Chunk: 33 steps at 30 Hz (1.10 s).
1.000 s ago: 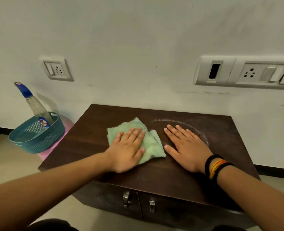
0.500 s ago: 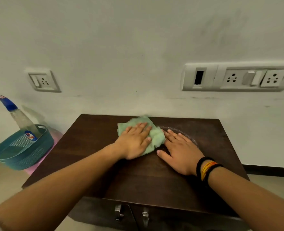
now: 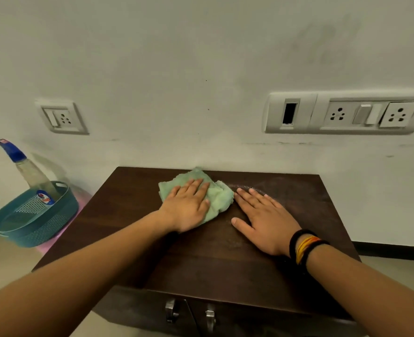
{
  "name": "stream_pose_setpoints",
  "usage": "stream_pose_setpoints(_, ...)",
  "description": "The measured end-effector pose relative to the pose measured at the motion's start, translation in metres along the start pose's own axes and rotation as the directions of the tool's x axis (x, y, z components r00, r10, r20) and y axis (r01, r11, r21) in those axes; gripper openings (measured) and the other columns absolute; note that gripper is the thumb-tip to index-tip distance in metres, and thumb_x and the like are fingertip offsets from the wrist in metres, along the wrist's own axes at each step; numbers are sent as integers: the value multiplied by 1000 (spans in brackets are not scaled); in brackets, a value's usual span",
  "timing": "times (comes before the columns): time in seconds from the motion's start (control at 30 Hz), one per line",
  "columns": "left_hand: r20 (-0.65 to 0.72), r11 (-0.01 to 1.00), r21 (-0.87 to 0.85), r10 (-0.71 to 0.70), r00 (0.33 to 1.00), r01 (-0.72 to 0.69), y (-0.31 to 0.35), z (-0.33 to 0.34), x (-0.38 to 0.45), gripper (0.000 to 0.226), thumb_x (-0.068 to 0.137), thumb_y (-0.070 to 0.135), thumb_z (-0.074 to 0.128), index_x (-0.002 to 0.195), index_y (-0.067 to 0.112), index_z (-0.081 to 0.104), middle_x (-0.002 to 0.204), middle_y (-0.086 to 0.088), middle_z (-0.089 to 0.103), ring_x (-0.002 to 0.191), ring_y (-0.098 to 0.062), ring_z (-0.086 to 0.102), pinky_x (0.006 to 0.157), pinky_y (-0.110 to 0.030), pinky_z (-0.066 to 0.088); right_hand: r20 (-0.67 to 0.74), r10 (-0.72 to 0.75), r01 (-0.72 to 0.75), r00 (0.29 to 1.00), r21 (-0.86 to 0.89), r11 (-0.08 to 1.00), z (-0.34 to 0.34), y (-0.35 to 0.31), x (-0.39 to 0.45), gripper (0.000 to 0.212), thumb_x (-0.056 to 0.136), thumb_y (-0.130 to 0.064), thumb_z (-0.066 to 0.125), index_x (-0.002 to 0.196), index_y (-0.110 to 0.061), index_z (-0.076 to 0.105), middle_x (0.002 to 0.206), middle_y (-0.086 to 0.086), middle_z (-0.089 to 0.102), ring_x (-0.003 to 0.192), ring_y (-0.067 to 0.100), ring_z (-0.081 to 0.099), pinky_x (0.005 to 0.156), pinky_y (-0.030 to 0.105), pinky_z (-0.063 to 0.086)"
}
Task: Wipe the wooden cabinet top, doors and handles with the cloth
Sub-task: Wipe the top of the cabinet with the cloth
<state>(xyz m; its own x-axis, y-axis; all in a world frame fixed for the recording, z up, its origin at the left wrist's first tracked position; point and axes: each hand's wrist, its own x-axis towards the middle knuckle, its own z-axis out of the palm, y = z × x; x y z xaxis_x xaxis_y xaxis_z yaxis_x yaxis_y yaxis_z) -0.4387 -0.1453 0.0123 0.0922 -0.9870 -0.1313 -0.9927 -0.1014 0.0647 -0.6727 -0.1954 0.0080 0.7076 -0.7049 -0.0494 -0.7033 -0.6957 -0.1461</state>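
A dark wooden cabinet top (image 3: 133, 215) fills the middle of the view, set against the white wall. A light green cloth (image 3: 219, 197) lies near its back edge. My left hand (image 3: 189, 205) presses flat on the cloth, fingers together and pointing toward the wall. My right hand (image 3: 264, 220) rests flat on the bare wood just right of the cloth, fingers spread, its fingertips beside the cloth's edge. A dusty ring mark (image 3: 281, 188) shows on the wood beyond my right hand. Two metal door handles (image 3: 172, 310) sit at the cabinet's front, below the top.
A teal plastic basket (image 3: 30, 224) stands on a pink stool left of the cabinet, holding a spray bottle (image 3: 26, 166) with a blue nozzle. Wall sockets (image 3: 62, 117) and a switch panel (image 3: 342, 114) are mounted above. Pale floor lies on both sides.
My left hand has pushed the cloth away from me, from mid-top toward the wall edge. My right hand also slid a little farther back and stays flat on the wood.
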Motion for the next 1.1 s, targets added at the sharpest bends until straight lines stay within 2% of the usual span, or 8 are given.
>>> stream_pose_setpoints(0.1, -7, 995, -5, 97, 995, -97, 31, 6, -16, 61, 104, 48, 17, 160, 27, 2, 169, 4, -1, 155, -17, -3, 124, -49, 2, -16, 4, -4, 1000, 11, 1000, 1, 2, -1, 70, 101, -63, 18, 162, -33, 1, 169, -13, -3, 155, 9, -5, 124, 32, -4)
stream_pose_setpoints(0.2, -5, 983, -10, 182, 983, -182, 45, -1, 17, 60, 104, 49, 17, 160, 30, 5, 169, 6, 1, 155, -15, -1, 124, -47, 3, -21, 42, -41, 999, 25, 999, -1, 6, -1, 68, 103, -59, 19, 162, -30, 4, 170, -10, 0, 155, 11, -3, 124, 32, -3)
stream_pose_setpoints(0.4, 21, 1000, -11, -20, 1000, 20, 23, -2, 10, 62, 104, 49, 17, 160, 29, 2, 169, 1, -1, 155, -21, -2, 124, -48, 2, 5, 78, -79, 997, 9, 997, -3, 22, -10, 71, 100, -68, 16, 161, -36, 1, 169, -13, -4, 155, 11, -5, 125, 35, -2)
stream_pose_setpoints(0.57, -2, 980, -18, 200, 980, -200, 70, -2, 23, 59, 104, 49, 17, 159, 33, 5, 168, 7, 1, 155, -17, 0, 124, -47, 2, -31, 95, -95, 995, 15, 995, -4, 28, -11, 70, 101, -63, 19, 162, -32, 5, 169, -12, -1, 156, 11, -2, 124, 33, 0)
stream_pose_setpoints(0.67, 18, 996, -31, 89, 996, -88, 53, -10, 49, 60, 103, 51, 15, 159, 33, 5, 169, 5, 0, 155, -18, 0, 124, -47, 3, -24, 129, -128, 991, 17, 992, -6, 39, -16, 71, 99, -68, 16, 162, -35, 9, 170, -10, -2, 156, 12, -3, 124, 34, 1)
stream_pose_setpoints(0.77, 9, 999, -31, -40, 999, 40, 40, -3, 27, 62, 103, 50, 15, 160, 30, 3, 169, 0, 0, 155, -22, 0, 124, -50, 3, 3, 145, -145, 989, 30, 989, -10, 46, -22, 71, 97, -71, 13, 161, -39, 4, 169, -11, -4, 156, 11, -4, 123, 33, 1)
stream_pose_setpoints(0.93, -16, 982, -27, 188, 982, -189, 91, 0, 26, 59, 103, 48, 17, 159, 32, 7, 169, 5, 2, 155, -18, 1, 123, -50, 3, -11, 133, -132, 991, 48, 990, -11, 48, -22, 70, 97, -68, 10, 161, -38, 8, 170, -11, -2, 155, 11, -4, 122, 31, 0)
stream_pose_setpoints(1.1, -3, 999, -37, 20, 1000, -20, 67, -3, 39, 60, 103, 48, 16, 159, 31, 6, 169, 4, 3, 155, -20, 1, 123, -52, 3, 0, 148, -148, 989, 53, 988, -10, 50, -25, 75, 96, -72, 8, 161, -36, 11, 169, -11, -3, 155, 11, -5, 123, 34, 2)
